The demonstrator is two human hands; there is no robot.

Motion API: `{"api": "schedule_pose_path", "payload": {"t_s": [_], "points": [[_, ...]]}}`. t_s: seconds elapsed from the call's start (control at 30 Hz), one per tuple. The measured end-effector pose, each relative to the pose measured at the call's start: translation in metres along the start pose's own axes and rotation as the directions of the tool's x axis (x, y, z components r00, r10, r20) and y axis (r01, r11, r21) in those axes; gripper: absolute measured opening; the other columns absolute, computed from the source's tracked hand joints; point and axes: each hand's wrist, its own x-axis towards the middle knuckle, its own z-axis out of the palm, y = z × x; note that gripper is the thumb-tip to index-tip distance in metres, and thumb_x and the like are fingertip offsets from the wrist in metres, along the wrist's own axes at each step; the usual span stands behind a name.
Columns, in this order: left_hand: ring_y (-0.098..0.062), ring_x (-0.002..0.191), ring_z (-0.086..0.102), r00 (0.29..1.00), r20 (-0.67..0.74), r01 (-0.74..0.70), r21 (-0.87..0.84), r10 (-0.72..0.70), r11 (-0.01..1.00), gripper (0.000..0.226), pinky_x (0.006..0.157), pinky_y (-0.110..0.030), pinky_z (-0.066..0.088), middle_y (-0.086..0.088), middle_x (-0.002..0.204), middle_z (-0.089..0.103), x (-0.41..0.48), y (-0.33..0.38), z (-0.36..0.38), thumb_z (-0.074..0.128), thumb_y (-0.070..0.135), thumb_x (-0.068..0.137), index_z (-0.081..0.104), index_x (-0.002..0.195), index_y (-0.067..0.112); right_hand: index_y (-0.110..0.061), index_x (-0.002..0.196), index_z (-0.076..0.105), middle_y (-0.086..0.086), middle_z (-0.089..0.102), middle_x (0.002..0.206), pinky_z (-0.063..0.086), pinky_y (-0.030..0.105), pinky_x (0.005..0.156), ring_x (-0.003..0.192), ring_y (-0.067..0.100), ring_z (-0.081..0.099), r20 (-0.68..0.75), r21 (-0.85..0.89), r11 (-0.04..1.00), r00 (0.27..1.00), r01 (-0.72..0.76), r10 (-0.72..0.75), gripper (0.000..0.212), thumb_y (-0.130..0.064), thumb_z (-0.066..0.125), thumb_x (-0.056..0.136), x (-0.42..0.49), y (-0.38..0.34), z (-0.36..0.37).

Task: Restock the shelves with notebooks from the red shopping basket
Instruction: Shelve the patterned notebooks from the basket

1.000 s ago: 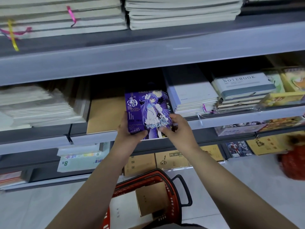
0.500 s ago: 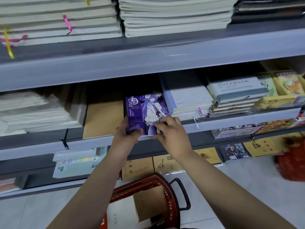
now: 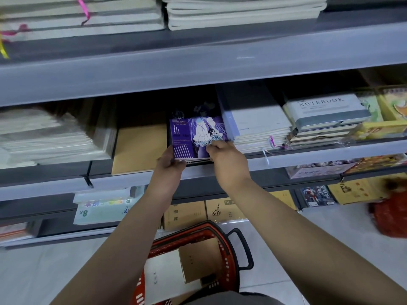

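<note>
- Grey metal shelving (image 3: 198, 69) across the whole view, several tiers, front lips running left to right.
- Top tier: flat stacks of cream-edged notebooks (image 3: 242, 14), a pink ribbon (image 3: 84, 9) dangling off the left-hand stack.
- Middle tier, left end: a big slumped pile of white paper pads (image 3: 48, 137), then a kraft-brown notebook (image 3: 141, 148) lying flat just beside the gap being filled.
- Same tier, right of the gap: white notebook stack (image 3: 257, 126), then a grey-banded one marked NOTEBOOK (image 3: 326, 111) on top of its own pile (yellow stuff past that, too blurry to read).
- Red shopping basket (image 3: 198, 236) down on the floor below the arms, black handle on its right side, with a brown notebook (image 3: 198, 260) and something white inside.
- Purple anime-cover notebook (image 3: 193, 137) lying in the middle-tier slot, near edge roughly at the shelf lip, squeezed between the kraft one and the white stack.
- Left hand (image 3: 170, 164) gripping its near left corner, thumb on the cover, fingers curled underneath.
- Right hand (image 3: 226, 157) pinching the near right edge, fingertips bent onto the cover.
- Bottom tier: more kraft notebooks (image 3: 185, 214) and a pale green 8K pad (image 3: 103, 210).
</note>
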Motion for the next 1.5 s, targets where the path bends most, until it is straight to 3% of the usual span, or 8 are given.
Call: {"api": "schedule_pose_path", "payload": {"t_s": [0.33,0.53,0.63,0.77,0.9,1.07,1.23,1.5], "points": [[0.002,0.053,0.041,0.998,-0.028,-0.053,0.082,0.056,0.995,0.034,0.048,-0.008,0.029,0.003,0.073,0.049,0.003,-0.002,0.000,0.037,-0.011,0.092,0.057,0.111,0.009,-0.005,0.128,0.050,0.009,0.046,0.138,0.045,0.036,0.096,0.138,0.024,0.035,0.149,-0.116,0.993,0.989,0.011,0.007,0.040,0.007,0.044,0.089,0.006,-0.012,-0.017],[-0.017,0.087,0.051,0.999,-0.017,-0.036,0.094,0.038,0.995,0.040,0.066,-0.016,0.036,-0.012,0.106,0.059,0.002,-0.003,0.000,0.043,-0.003,0.086,0.059,0.116,0.019,-0.005,0.134,0.048,0.007,0.038,0.151,0.043,0.039,0.105,0.143,0.023,0.029,0.172,-0.097,0.995,0.985,0.013,0.004,0.044,0.006,0.044,0.091,0.009,-0.006,-0.010],[-0.003,0.074,0.051,0.999,-0.001,-0.036,0.063,0.036,0.997,0.039,0.057,-0.008,0.035,0.008,0.087,0.062,-0.003,0.002,-0.001,0.038,-0.012,0.089,0.059,0.113,0.012,-0.006,0.133,0.050,0.005,0.033,0.155,0.042,0.038,0.105,0.144,0.022,0.028,0.184,-0.051,0.999,0.983,0.013,-0.003,0.043,0.005,0.043,0.092,0.011,0.000,-0.009],[-0.006,0.110,0.060,0.998,0.061,-0.028,-0.015,0.029,0.999,0.047,0.090,-0.021,0.039,0.007,0.111,0.070,-0.014,0.005,-0.010,0.038,-0.008,0.094,0.064,0.117,0.024,-0.008,0.132,0.055,0.005,0.043,0.149,0.036,0.031,0.108,0.140,0.021,0.036,0.199,0.220,0.974,0.980,-0.059,0.014,0.034,-0.014,0.051,0.099,0.010,0.007,-0.011],[-0.006,0.107,0.059,0.991,0.123,-0.054,-0.017,0.056,0.998,0.043,0.087,-0.017,0.041,0.007,0.108,0.069,-0.028,0.013,-0.023,0.037,-0.006,0.097,0.065,0.114,0.021,-0.014,0.133,0.058,0.004,0.060,0.132,0.040,0.028,0.101,0.122,0.019,0.054,0.117,0.667,0.706,0.969,-0.239,0.217,0.043,-0.035,0.057,0.096,-0.011,0.000,-0.023],[-0.005,0.106,0.054,0.992,0.123,0.022,-0.255,0.010,0.967,0.019,0.105,-0.029,0.031,0.015,0.096,0.069,-0.054,0.028,-0.033,0.045,0.022,0.098,0.063,0.094,0.026,-0.023,0.122,0.061,-0.002,0.059,0.133,0.036,0.020,0.097,0.123,0.009,0.052,0.159,0.859,0.432,0.946,-0.274,0.283,0.056,-0.062,0.054,0.082,-0.032,-0.034,-0.037],[-0.007,0.144,0.029,0.987,0.156,0.026,-0.360,0.032,0.932,0.045,0.120,-0.030,0.018,0.007,0.151,0.041,-0.093,0.037,-0.054,0.027,0.037,0.107,0.036,0.147,0.019,-0.023,0.144,0.044,-0.010,0.046,0.144,0.027,0.018,0.100,0.126,0.000,0.040,0.128,0.910,0.357,0.963,-0.210,0.238,0.050,-0.048,0.039,0.101,-0.057,-0.074,-0.052],[-0.012,0.148,0.022,0.985,0.164,0.019,-0.430,0.057,0.903,0.053,0.116,-0.033,0.024,0.004,0.159,0.029,-0.145,0.026,-0.104,0.019,0.042,0.107,0.025,0.154,0.017,-0.023,0.149,0.036,-0.006,0.040,0.152,0.024,0.026,0.114,0.138,0.005,0.035,0.104,0.926,0.334,0.968,-0.177,0.227,0.058,-0.055,0.028,0.101,-0.095,-0.140,-0.046]]}}
